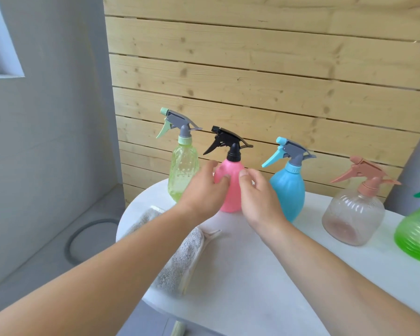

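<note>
A pink spray bottle (229, 187) with a black trigger head stands upright at the back of a white table (240, 275). My left hand (204, 190) reaches in from the left, its fingertips touching the bottle's left side with fingers relaxed. From the right, my right hand (258, 195) comes close to the bottle's right side, thumb up and fingers loosely curved; whether it touches the bottle I cannot tell. Neither hand grips the bottle.
A yellow-green spray bottle (183, 170) stands left of the pink one. A blue bottle (289, 187), a clear pinkish bottle (353, 214) and a bright green bottle (417, 231) stand to the right. A grey towel (177, 260) lies on the table's left part. A wooden slat wall stands behind.
</note>
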{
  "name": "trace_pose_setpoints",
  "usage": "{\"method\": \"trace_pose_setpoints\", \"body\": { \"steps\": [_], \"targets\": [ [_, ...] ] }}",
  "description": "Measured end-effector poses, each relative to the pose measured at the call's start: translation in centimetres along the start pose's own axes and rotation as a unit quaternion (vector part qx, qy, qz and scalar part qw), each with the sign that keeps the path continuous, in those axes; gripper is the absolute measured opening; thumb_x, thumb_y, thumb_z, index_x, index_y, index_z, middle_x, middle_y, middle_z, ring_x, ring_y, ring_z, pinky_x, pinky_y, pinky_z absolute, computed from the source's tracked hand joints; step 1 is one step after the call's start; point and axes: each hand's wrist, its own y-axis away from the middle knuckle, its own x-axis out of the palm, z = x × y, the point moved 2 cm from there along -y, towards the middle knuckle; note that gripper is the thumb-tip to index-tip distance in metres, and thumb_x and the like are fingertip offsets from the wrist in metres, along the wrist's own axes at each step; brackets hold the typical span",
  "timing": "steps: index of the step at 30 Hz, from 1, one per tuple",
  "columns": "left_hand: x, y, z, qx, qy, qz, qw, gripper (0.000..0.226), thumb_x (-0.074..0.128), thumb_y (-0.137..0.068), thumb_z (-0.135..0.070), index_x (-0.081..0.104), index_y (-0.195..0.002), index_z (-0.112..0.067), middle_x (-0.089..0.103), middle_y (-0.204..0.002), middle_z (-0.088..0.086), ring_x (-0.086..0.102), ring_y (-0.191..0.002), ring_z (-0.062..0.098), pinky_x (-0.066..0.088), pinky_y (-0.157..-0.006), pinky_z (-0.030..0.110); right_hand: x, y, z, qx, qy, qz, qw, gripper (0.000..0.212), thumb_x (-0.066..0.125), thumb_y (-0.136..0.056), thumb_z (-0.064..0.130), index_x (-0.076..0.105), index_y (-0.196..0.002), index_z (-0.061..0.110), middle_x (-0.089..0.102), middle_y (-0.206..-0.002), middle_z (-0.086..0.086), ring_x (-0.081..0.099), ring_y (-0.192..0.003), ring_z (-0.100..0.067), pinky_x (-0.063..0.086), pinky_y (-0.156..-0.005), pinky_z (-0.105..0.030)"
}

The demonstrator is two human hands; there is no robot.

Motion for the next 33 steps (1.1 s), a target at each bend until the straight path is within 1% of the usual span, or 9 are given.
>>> {"method": "trace_pose_setpoints", "body": {
  "steps": [2, 5, 10, 16, 20, 24, 27, 31, 33],
  "targets": [
    [0.8, -0.2, 0.4, -0.025, -0.009, 0.027, 0.999, 0.044, 0.049, -0.104, -0.025, 0.038, -0.146, -0.015, 0.048, -0.120, -0.005, 0.048, -0.101, 0.016, 0.036, -0.081, 0.026, 0.2, 0.0, 0.1, 0.003, -0.028, 0.024, 0.999, 0.037, 0.034, -0.103, 0.040, 0.055, -0.130, 0.025, 0.058, -0.114, 0.008, 0.052, -0.103, -0.013, 0.037, -0.077, -0.025],
    [1.1, -0.5, 0.9, -0.014, -0.036, 0.034, 0.999, 0.045, 0.055, -0.100, -0.026, 0.043, -0.142, -0.013, 0.062, -0.122, 0.004, 0.059, -0.097, 0.022, 0.048, -0.078, 0.034, 0.2, 0.3, 0.2, 0.011, -0.055, 0.042, 0.998, 0.039, 0.031, -0.105, 0.040, 0.055, -0.132, 0.026, 0.058, -0.117, 0.009, 0.053, -0.109, -0.012, 0.036, -0.086, -0.026],
    [0.9, 1.8, 1.0, 0.011, -0.028, -0.002, 1.000, 0.065, 0.063, -0.086, -0.037, 0.042, -0.146, -0.021, 0.059, -0.131, 0.005, 0.060, -0.117, 0.023, 0.054, -0.098, 0.047, -1.4, 1.8, 0.9, 0.008, -0.075, 0.047, 0.996, 0.025, 0.032, -0.105, 0.041, 0.057, -0.107, 0.035, 0.058, -0.096, 0.021, 0.055, -0.093, -0.002, 0.041, -0.080, -0.024],
    [-0.1, 8.4, -2.3, 0.061, 0.004, -0.089, 0.994, 0.062, 0.075, -0.087, -0.034, 0.039, -0.139, -0.033, 0.037, -0.126, -0.003, 0.050, -0.099, -0.006, 0.051, -0.082, 0.027, -4.6, 6.9, 3.5, -0.023, -0.096, 0.071, 0.993, 0.032, 0.037, -0.103, 0.045, 0.066, -0.101, 0.029, 0.071, -0.100, 0.006, 0.065, -0.098, -0.014, 0.051, -0.096, -0.041],
    [-0.6, 13.1, -5.6, 0.076, 0.025, -0.092, 0.993, 0.078, 0.088, -0.073, -0.038, 0.030, -0.124, -0.048, 0.030, -0.122, -0.007, 0.050, -0.108, 0.011, 0.050, -0.079, 0.022, -7.9, 11.4, 5.1, -0.026, -0.110, 0.082, 0.990, 0.030, 0.045, -0.099, 0.048, 0.064, -0.107, 0.026, 0.070, -0.105, 0.001, 0.066, -0.101, -0.017, 0.051, -0.097, -0.045],
    [0.2, 18.0, -9.1, 0.095, 0.001, -0.061, 0.994, 0.084, 0.092, -0.067, -0.037, 0.031, -0.125, -0.042, 0.031, -0.122, -0.006, 0.047, -0.112, 0.015, 0.043, -0.065, 0.005, -12.5, 15.9, 5.3, -0.012, -0.124, 0.056, 0.991, 0.029, 0.056, -0.095, 0.047, 0.065, -0.108, 0.023, 0.072, -0.102, 0.002, 0.066, -0.093, -0.005, 0.053, -0.089, -0.034],
    [1.8, 22.2, -11.2, 0.111, -0.013, -0.001, 0.994, 0.081, 0.090, -0.070, -0.038, 0.032, -0.127, -0.041, 0.031, -0.118, -0.009, 0.047, -0.110, 0.016, 0.042, -0.068, -0.001, -15.9, 18.5, 4.7, 0.019, -0.205, 0.010, 0.979, 0.031, 0.070, -0.087, 0.041, 0.068, -0.106, 0.017, 0.075, -0.099, 0.001, 0.070, -0.097, -0.012, 0.055, -0.091, -0.036],
    [3.5, 27.1, -13.1, 0.123, -0.025, 0.039, 0.991, 0.081, 0.087, -0.070, -0.041, 0.032, -0.130, -0.040, 0.031, -0.114, -0.014, 0.046, -0.114, 0.016, 0.044, -0.087, 0.018, -19.6, 21.3, 3.8, 0.042, -0.322, -0.007, 0.946, 0.015, 0.076, -0.084, 0.017, 0.071, -0.097, 0.011, 0.074, -0.089, -0.006, 0.070, -0.083, -0.020, 0.054, -0.086, -0.041],
    [4.2, 28.9, -13.4, 0.118, -0.019, 0.050, 0.992, 0.078, 0.087, -0.069, -0.041, 0.033, -0.125, -0.043, 0.030, -0.111, -0.018, 0.046, -0.113, 0.016, 0.045, -0.084, 0.019, -20.6, 22.6, 3.0, 0.053, -0.321, 0.012, 0.946, 0.013, 0.078, -0.081, 0.012, 0.070, -0.091, 0.014, 0.072, -0.083, -0.005, 0.068, -0.079, -0.019, 0.054, -0.084, -0.039]
  ]
}}
